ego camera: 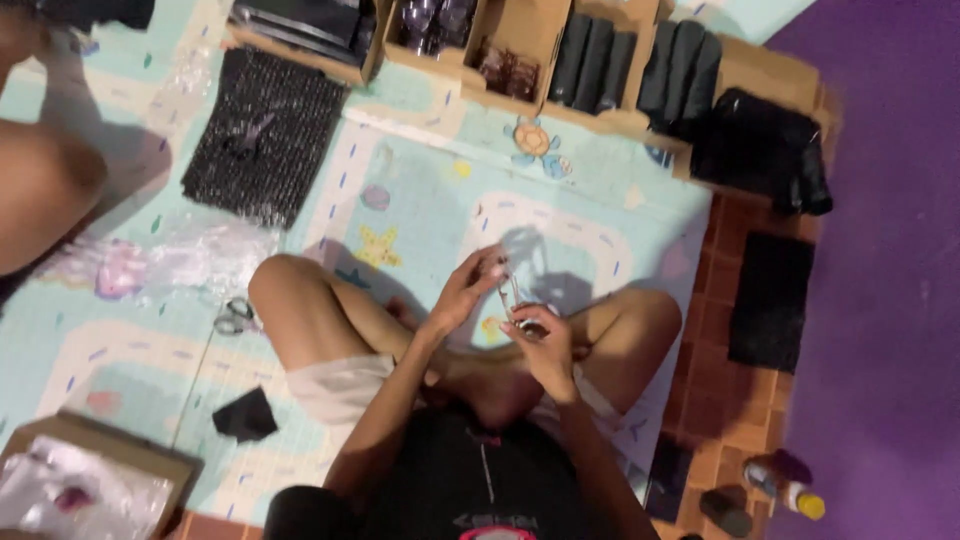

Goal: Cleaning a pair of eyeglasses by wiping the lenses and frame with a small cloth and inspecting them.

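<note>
Holding: I see a small thin shiny item [512, 298], blurred, maybe a pair of glasses or a clear-wrapped piece, pinched between both hands above my crossed legs [320, 320].
Left hand [468, 288]: its fingers are closed on the upper end of the item, thumb toward me; the grip looks light.
Right hand [540, 340]: curled around the lower end, fingers closed under it, touching the item just below the left hand.
Doing it well: in my judgement the piece is slight, so I would keep both grips near its ends, hold it close over my lap, and turn it slowly so nothing bends or slips.
Play mat [420, 200]: a pale, cartoon-printed floor mat lies under my legs, with a starfish and a turtle drawn on it.
Scissors [234, 316]: on the mat just beside my left knee.
Clear plastic wrap [190, 255]: crumpled on the mat, near the scissors.
Black textured pad [265, 135]: flat on the mat beyond the wrap.
Cardboard boxes [520, 40]: a row at the far edge of the mat, holding dark cases and small shiny goods.
Black cloth scrap [245, 415]: near my left thigh.
Another person's leg [45, 185]: at the left edge, well apart from my hands.
</note>
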